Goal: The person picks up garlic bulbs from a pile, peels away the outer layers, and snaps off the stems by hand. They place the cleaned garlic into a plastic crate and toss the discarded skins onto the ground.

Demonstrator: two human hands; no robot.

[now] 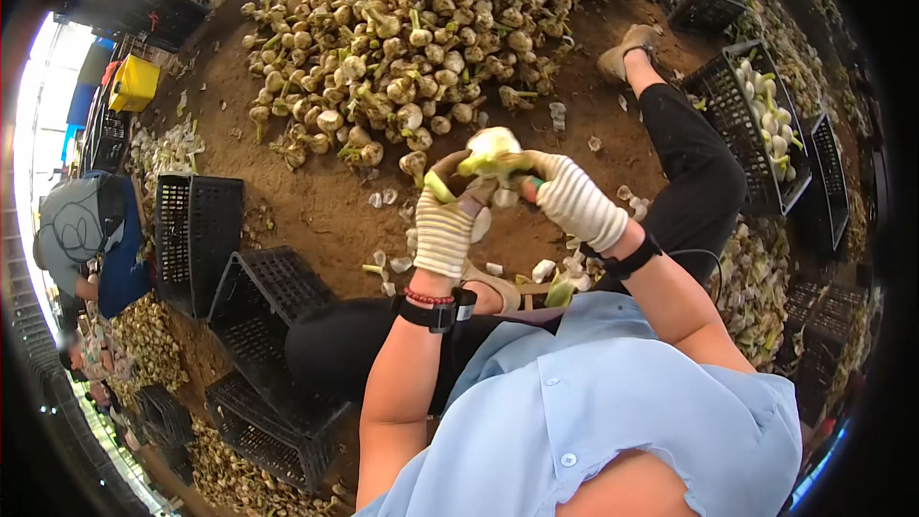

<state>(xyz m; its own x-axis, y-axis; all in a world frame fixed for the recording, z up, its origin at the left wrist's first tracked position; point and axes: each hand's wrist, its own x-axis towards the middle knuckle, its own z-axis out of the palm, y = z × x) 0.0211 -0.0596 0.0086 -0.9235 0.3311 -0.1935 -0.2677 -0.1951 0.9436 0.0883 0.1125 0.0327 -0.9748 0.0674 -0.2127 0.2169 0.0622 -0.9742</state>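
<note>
A white garlic bulb (494, 143) with a green stem is held up between my two gloved hands, above the dirt floor. My left hand (450, 206), in a striped glove, has its fingers closed round the stem side of the bulb. From the right, my right hand (570, 193), gloved the same way, is closed on a small tool with a red and green part (531, 189), close against the stem. Most of the tool is hidden by the fingers. Just beyond my hands lies a large heap of untrimmed garlic (412, 48).
Black crates (199, 230) stand at the left; another crate (742, 134) at the right holds trimmed garlic (771, 120). A yellow container (135, 84) is at upper left. Another person (77, 230) bends at the far left. Peelings (546, 271) lie near my feet.
</note>
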